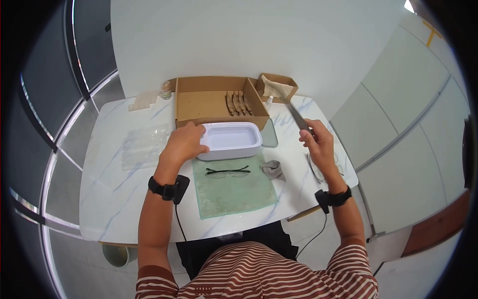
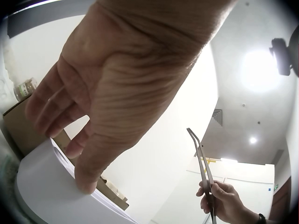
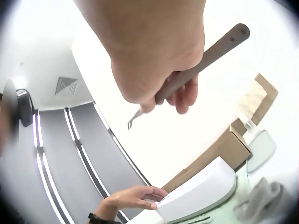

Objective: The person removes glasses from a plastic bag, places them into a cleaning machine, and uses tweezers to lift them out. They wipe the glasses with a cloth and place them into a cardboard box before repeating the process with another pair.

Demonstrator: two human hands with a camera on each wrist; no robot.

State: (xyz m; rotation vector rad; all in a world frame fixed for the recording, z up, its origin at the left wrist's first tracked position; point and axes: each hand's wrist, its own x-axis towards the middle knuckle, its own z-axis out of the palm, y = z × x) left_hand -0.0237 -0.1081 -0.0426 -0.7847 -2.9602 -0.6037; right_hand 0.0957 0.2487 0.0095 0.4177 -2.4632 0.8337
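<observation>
My left hand (image 1: pixel 185 142) holds the left end of a white oblong tub (image 1: pixel 231 152), which is shaped like an ultrasonic cleaner. In the left wrist view the thumb (image 2: pixel 88 170) presses the near rim, while the other fingers reach over the far side. Raised above the table's right side, my right hand (image 1: pixel 319 144) grips grey metal tweezers (image 1: pixel 298 119). Their bent tips show in the left wrist view, pointing up. Black-framed glasses (image 1: pixel 228 172) lie on a green mat (image 1: pixel 236 199) in front of the tub. A crumpled grey cloth (image 1: pixel 273 169) sits at the mat's right edge.
Behind the tub stands an open cardboard box (image 1: pixel 199 102) with several dark curved strips in it. A smaller box (image 1: pixel 286 79) holds a beige cloth beside a small bottle (image 1: pixel 269 101). A greyish lid-like panel (image 1: pixel 269 134), a jar (image 1: pixel 166 90) and clear plastic (image 1: pixel 144 147) also lie around.
</observation>
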